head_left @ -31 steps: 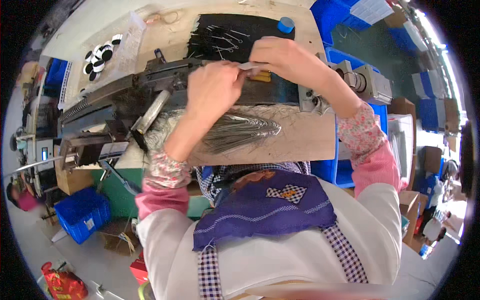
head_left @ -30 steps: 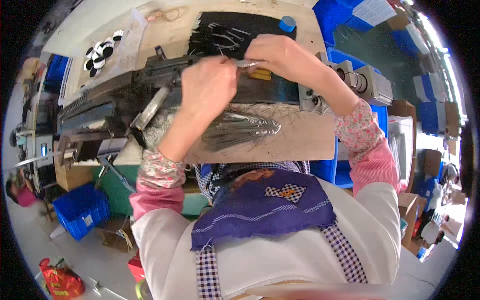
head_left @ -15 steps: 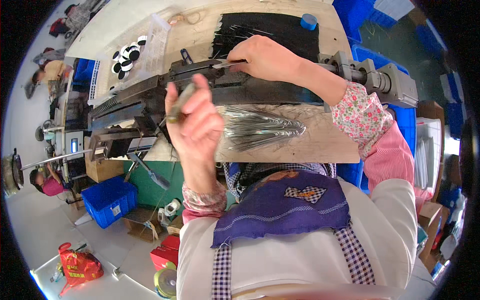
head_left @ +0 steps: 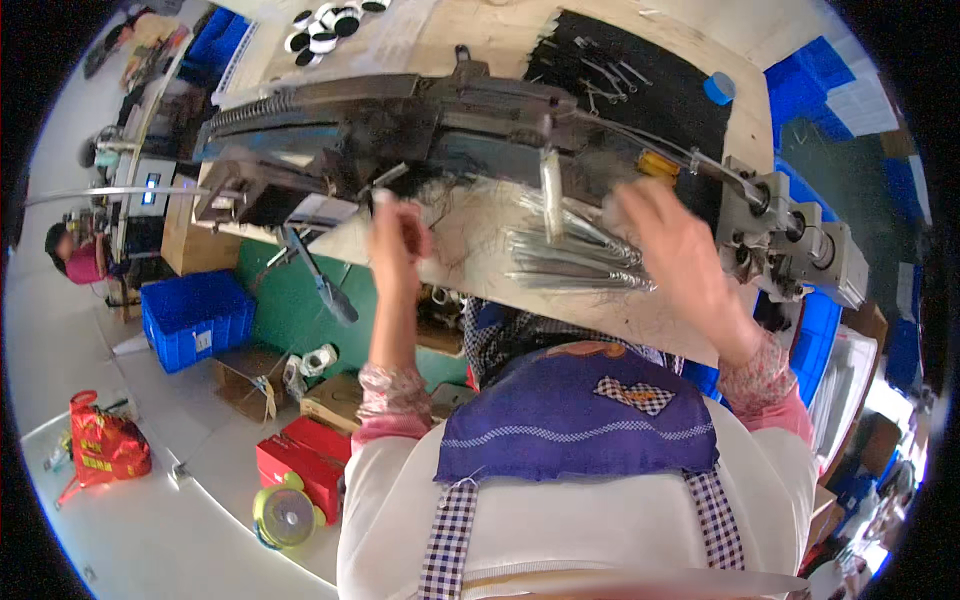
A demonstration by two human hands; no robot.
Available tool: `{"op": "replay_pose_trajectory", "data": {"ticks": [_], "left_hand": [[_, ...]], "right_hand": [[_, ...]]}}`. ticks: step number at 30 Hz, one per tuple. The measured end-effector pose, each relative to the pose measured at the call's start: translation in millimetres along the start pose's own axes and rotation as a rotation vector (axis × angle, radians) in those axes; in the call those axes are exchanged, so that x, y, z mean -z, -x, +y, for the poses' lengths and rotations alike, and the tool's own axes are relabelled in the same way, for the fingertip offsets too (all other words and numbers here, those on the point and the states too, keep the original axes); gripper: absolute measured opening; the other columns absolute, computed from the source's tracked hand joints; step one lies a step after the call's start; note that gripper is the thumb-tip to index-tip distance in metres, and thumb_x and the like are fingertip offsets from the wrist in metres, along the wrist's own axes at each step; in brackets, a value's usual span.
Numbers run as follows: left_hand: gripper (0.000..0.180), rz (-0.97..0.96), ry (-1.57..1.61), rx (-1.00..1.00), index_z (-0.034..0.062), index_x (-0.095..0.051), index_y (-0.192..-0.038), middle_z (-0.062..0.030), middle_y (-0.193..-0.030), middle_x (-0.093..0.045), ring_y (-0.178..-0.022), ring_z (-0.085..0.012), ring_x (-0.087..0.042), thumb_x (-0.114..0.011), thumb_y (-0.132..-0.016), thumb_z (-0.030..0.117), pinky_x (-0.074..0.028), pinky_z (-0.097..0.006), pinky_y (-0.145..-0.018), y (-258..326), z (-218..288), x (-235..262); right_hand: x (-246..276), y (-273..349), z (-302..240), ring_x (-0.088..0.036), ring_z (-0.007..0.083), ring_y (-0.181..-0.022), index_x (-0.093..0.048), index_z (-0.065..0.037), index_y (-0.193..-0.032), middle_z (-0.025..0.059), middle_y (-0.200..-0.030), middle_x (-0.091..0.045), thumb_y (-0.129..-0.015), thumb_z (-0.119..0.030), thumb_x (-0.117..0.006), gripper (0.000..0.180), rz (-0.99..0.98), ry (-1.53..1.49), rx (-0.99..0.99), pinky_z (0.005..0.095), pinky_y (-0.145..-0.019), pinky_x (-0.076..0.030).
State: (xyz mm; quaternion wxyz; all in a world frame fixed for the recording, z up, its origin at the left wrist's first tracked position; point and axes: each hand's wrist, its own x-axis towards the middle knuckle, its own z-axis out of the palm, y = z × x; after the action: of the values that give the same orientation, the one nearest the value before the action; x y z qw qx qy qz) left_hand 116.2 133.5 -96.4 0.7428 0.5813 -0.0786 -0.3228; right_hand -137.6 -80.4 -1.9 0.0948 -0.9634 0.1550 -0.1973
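My left hand (head_left: 400, 240) is raised in front of the long dark metal machine (head_left: 470, 120), left of the wire pile. Its fingers are curled, and whatever they hold, if anything, is too blurred to make out. My right hand (head_left: 680, 250) is at the right end of the bundle of thin silvery wires (head_left: 570, 265), smeared by motion, so its grip is unclear. An upright pale handle (head_left: 552, 195) hangs from the machine between my hands, touched by neither.
Beyond the machine, several metal pieces (head_left: 612, 78) and a blue round container (head_left: 718, 88) are on a black cloth (head_left: 675, 110). Black-and-white round parts (head_left: 322, 42) stand far left. A metal shaft assembly (head_left: 805, 225) is at right; a blue crate (head_left: 200, 315) sits on the floor.
My left hand has let go of the pale handle and lowered. My right hand has left the machine's top and come nearer to the wires. The whole view has shifted and tilted.
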Motion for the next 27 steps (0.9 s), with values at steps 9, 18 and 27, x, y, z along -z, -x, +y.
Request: {"op": "replay_pose_trajectory", "data": {"ticks": [9,18,27], "left_hand": [[0.025,0.136,0.073,-0.074,0.0033,-0.057,-0.088,0.0015,-0.059,-0.044,-0.042,-0.0067,-0.033,-0.051,-0.097,0.027,-0.022,-0.024,-0.038,-8.0,16.2,-12.4],[0.025,-0.932,0.089,0.411,0.0059,-0.053,-0.082,0.0067,-0.055,-0.034,-0.045,-0.0033,-0.030,-0.048,-0.098,0.025,-0.018,-0.022,-0.039,53.5,23.6,-223.9],[0.022,-0.429,0.149,0.207,0.0074,-0.053,-0.084,0.0051,-0.058,-0.036,-0.043,-0.0055,-0.029,-0.048,-0.098,0.023,-0.023,-0.023,-0.041,36.7,-2.6,-219.9]], "right_hand": [[-27.1,10.0,54.4,-0.063,0.0338,-0.076,-0.055,-0.005,-0.103,0.0153,-0.085,-0.062,-0.081,-0.011,-0.057,0.023,-0.185,0.230,-0.410,0.0448,-0.062,-0.051],[82.0,43.2,10.0,-0.060,0.0333,-0.074,-0.053,0.000,-0.091,0.0172,-0.081,-0.059,-0.078,-0.006,-0.066,0.019,0.065,-0.275,-0.417,0.0367,-0.064,-0.047],[97.5,9.4,38.0,-0.062,0.0365,-0.083,-0.058,-0.004,-0.105,0.0188,-0.091,-0.063,-0.085,-0.004,-0.054,0.020,0.303,-0.152,-0.381,0.0373,-0.069,-0.050]]}}
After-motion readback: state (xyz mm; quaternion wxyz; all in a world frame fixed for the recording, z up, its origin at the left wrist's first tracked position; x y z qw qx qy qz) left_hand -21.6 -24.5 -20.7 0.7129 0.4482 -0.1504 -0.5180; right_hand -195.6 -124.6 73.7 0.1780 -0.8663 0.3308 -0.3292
